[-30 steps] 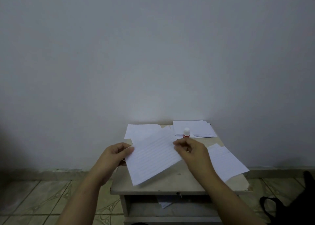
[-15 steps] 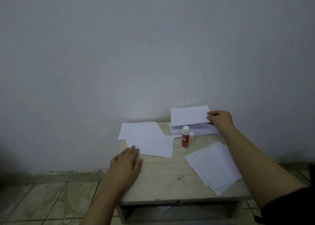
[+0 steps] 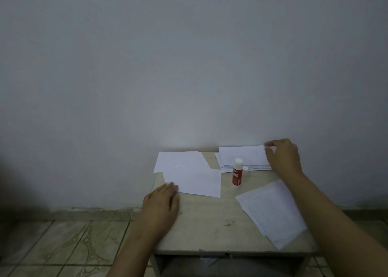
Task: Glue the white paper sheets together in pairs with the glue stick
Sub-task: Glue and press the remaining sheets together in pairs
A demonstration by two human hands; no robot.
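A: Right hand (image 3: pixel 283 159) up at the back stack of white sheets (image 3: pixel 243 159) behind the glue stick (image 3: pixel 237 173), fingers (image 3: pixel 270 145) curled at the far corner of the top sheet, pinching it by the look of things. Hard to tell whether lifted clear of the stack yet.

B: Left hand (image 3: pixel 161 205) flat on the table (image 3: pixel 210 224), left of the glue stick, fingers straight and relaxed, tips just touching the near corner of the overlapping sheets (image 3: pixel 189 176) there. Nothing held.

A: Glue stick upright, cap on, standing just in front of the back stack. Untouched for now.

B: Another loose pile (image 3: pixel 273 211) right of the glue stick, nearer the table's front edge, partly under the right forearm.

A: Step in hand, at a guess: fetching a fresh sheet for the next pair.

B: Next move, likely: peel off one sheet only, bring it forward to the bare patch in front of the glue stick, then uncap. Thin paper, so easy to drag a second sheet along; needs a clean pinch at the corner.
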